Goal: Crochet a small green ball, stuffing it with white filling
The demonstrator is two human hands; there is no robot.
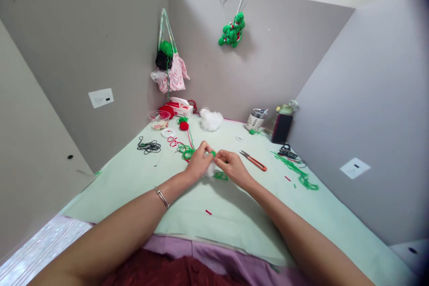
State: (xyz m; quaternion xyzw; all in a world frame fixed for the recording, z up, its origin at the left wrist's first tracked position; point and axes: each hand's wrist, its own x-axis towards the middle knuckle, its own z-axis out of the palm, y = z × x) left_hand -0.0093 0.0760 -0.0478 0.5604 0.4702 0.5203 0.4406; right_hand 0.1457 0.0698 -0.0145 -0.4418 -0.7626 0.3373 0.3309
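My left hand [200,161] and my right hand [233,168] meet over the middle of the table, fingertips nearly touching. Between them shows a small green yarn piece [213,153], pinched in my left fingers and partly hidden by them. My right thumb and fingers are pressed together at its edge; what they grip is too small to make out. Some white stuffing [210,170] sits just below the hands. Loose green yarn [188,153] lies beside my left hand, and another green strand [221,176] is under my right. Orange-handled thread snips [254,161] rest to the right.
Black cord [148,146], a red yarn ball [184,126] and a clear tub [159,119] lie left. At the back are a stuffing clump [211,120], a tissue box [181,108], a tin [255,120] and a bottle [283,123]. Cut green yarn [298,173] lies right. Grey partitions enclose the table.
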